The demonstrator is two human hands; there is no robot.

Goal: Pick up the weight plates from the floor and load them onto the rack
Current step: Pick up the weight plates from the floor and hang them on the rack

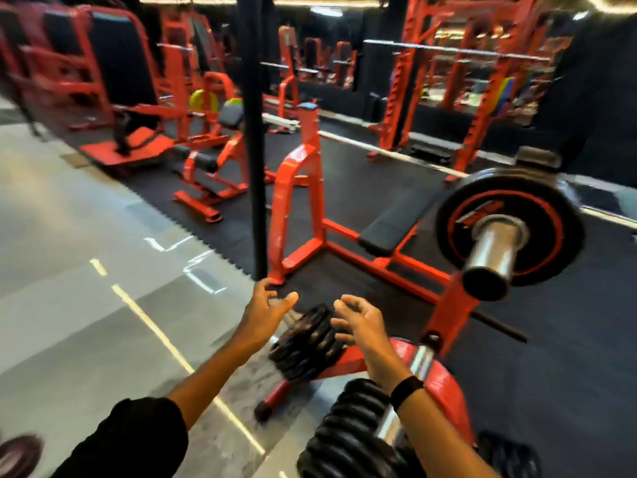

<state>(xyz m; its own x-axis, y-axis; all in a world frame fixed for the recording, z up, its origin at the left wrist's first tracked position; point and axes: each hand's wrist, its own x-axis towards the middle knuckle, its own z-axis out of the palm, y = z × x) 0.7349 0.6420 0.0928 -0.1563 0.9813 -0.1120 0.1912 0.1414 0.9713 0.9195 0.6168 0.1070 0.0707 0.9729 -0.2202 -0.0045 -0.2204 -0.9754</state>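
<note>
A red plate rack (444, 381) stands low in front of me. Several small black plates (305, 346) hang on its left peg, and several larger black plates (348, 432) are stacked on a nearer peg. My left hand (267, 308) hovers above and left of the small plates, fingers spread, holding nothing. My right hand (358, 322), with a black wristband, hovers just right of them with loosely curled fingers, also holding nothing. A big black-and-red plate (510, 229) sits on a chrome sleeve at the right.
A red bench press frame (300, 201) with a black bench pad (396, 222) stands ahead on black rubber matting. A black pole (256, 167) rises just beyond my left hand. Grey floor with white lines lies to the left. More red machines fill the background.
</note>
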